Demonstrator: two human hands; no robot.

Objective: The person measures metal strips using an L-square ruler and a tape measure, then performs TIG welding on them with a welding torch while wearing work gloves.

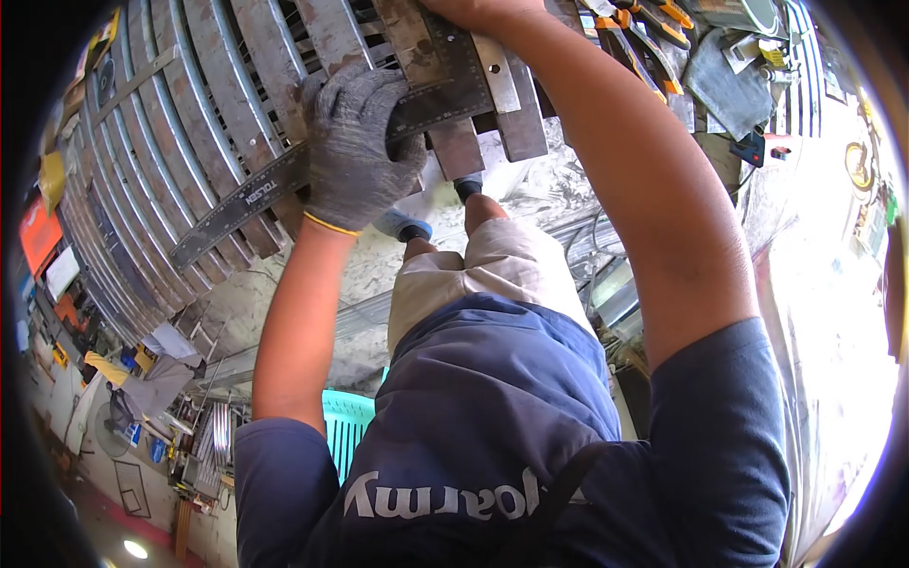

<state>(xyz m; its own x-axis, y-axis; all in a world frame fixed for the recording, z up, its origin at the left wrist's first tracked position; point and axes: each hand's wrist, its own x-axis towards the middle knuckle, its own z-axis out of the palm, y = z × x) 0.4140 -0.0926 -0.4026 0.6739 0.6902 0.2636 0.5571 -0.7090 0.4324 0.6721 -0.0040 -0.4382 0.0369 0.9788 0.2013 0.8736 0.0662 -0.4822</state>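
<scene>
My left hand (pixel 358 151), in a grey knit glove with a yellow cuff edge, is closed over a long black ruler (pixel 251 194) marked TOLSEN. The ruler lies across a row of metal bars (pixel 204 104), and its far end meets a wide black blade (pixel 459 71) like a carpenter's square. At the top edge, my bare right hand (pixel 488 11) is beside the square and a short light metal piece with a hole (pixel 495 71). The fingers of this hand are cut off by the frame.
Orange-and-black handled tools (pixel 644 43) and a grey cloth (pixel 729 85) lie at the upper right. A turquoise plastic basket (pixel 347 412) stands near my left side. Tools and scraps clutter the far left. Metal lengths lie on the pale floor (pixel 331 275).
</scene>
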